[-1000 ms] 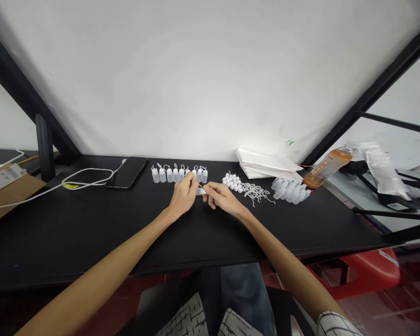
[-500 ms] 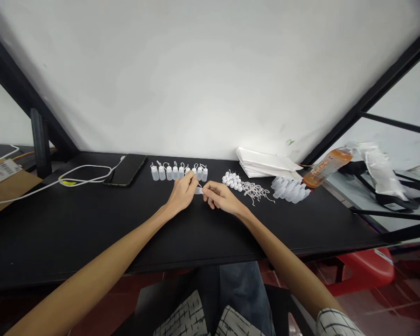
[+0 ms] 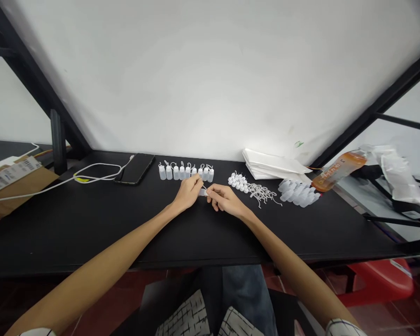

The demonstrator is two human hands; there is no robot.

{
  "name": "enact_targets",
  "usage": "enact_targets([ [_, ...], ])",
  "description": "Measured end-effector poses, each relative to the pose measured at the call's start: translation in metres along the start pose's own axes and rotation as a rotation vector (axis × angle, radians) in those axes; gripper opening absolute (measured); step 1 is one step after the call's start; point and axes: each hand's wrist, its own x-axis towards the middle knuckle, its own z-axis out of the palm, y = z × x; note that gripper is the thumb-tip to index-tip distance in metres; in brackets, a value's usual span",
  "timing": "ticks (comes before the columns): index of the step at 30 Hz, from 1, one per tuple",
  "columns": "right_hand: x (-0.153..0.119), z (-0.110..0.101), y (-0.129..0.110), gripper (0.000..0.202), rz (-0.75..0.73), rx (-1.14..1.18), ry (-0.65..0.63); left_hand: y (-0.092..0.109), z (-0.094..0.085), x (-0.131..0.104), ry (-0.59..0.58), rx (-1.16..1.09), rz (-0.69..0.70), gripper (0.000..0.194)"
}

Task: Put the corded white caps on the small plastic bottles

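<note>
A small translucent plastic bottle [image 3: 202, 192] lies on its side between my two hands, above the black table. My left hand [image 3: 188, 192] is closed around its left end, hiding that part. At its right end, my right hand [image 3: 225, 199] pinches it between thumb and fingers. A thin white cord arches over it. Just behind my hands stands a row of small capped bottles [image 3: 169, 172] with white loops on top. To the right are a cluster of white caps [image 3: 238, 181], a heap of short white cords [image 3: 263, 192] and several uncapped translucent bottles [image 3: 298, 192] lying down.
White sheets or envelopes [image 3: 275, 164] are stacked against the wall. An orange-filled drink bottle [image 3: 339, 170] lies at the right. On the left are a black phone [image 3: 135, 169], a white cable [image 3: 101, 164] and a brown cardboard package [image 3: 24, 184]. A red stool [image 3: 378, 280] stands below the table.
The view has shifted slightly, so everything sits further right. Both hands keep nearly the same hold on the small bottle.
</note>
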Motion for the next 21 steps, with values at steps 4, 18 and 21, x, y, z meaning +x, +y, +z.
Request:
enact_targets([
  [4,-0.0003,-0.0012,0.0001,0.041,0.016,-0.022,-0.003,0.0004,0.0025,-0.0036,-0.011,0.002,0.010,0.030],
  [18,-0.0012,-0.0008,-0.0041,0.042,0.014,0.026,-0.016,0.0069,0.0031,-0.0061,0.034,-0.046,0.007,0.032],
  [21,-0.0020,-0.0018,-0.0046,0.043,0.014,0.049,-0.032,0.0078,0.0023,-0.0077,-0.002,-0.059,0.015,0.032],
])
